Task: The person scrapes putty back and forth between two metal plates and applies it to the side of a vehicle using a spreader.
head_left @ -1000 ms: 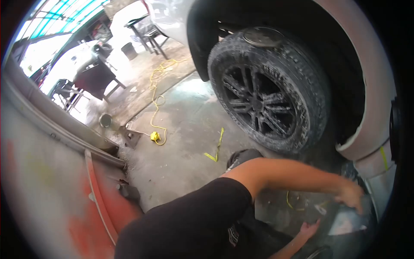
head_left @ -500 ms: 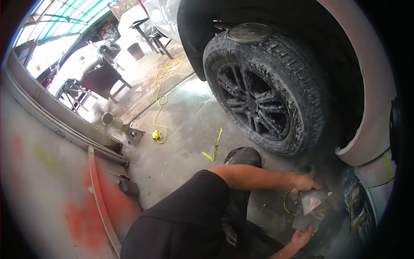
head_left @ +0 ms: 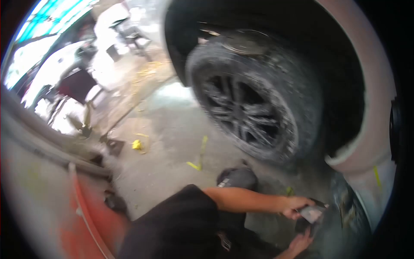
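Observation:
At the lower right, my left hand (head_left: 297,206) has its fingers closed on the edge of a flat grey plate (head_left: 311,214) with a pinkish patch on it. Below it, my right hand (head_left: 302,241) grips a darker flat piece (head_left: 303,225), which lies against or just under the plate. Motion blur hides the fine detail of both pieces. Both hands are low beside the car body, to the right of my bent knee (head_left: 238,178).
A dusty wheel (head_left: 241,108) stands in the wheel arch, with a round lid (head_left: 246,42) on top. Yellow tape (head_left: 201,155) and a yellow cord end (head_left: 136,144) lie on the floor. A red-stained panel (head_left: 90,220) is at left.
The view has shifted, and the floor and wheel appear further left. The two flat pieces, spread apart before, are now closer together between my hands.

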The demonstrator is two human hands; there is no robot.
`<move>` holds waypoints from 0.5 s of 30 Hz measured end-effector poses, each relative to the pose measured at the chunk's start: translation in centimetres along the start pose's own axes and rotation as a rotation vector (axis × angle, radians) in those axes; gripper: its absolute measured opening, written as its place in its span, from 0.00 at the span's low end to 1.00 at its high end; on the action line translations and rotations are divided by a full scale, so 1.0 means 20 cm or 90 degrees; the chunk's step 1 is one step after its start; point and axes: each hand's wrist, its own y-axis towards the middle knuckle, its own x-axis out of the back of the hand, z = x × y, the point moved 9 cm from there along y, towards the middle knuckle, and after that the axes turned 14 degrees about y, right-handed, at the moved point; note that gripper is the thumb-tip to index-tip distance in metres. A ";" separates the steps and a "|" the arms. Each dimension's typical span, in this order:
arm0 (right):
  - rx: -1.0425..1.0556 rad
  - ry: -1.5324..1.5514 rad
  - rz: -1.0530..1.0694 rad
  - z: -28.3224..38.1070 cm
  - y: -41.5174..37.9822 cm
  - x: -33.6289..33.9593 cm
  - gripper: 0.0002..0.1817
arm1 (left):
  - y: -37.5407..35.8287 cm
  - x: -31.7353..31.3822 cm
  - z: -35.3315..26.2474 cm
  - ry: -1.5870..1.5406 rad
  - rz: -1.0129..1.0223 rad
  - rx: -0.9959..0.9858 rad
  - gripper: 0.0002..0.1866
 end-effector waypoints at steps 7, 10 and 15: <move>0.138 0.156 0.011 0.74 -0.17 -0.45 0.15 | -0.31 0.04 -0.26 0.121 -0.214 -0.085 0.23; 0.245 -0.205 0.012 0.97 -0.21 -0.62 0.18 | -0.35 -0.01 -0.35 0.187 -0.246 -0.239 0.24; 0.501 -0.909 0.248 0.86 -0.22 -1.06 0.32 | -0.56 -0.12 -0.54 0.679 -0.443 -0.339 0.36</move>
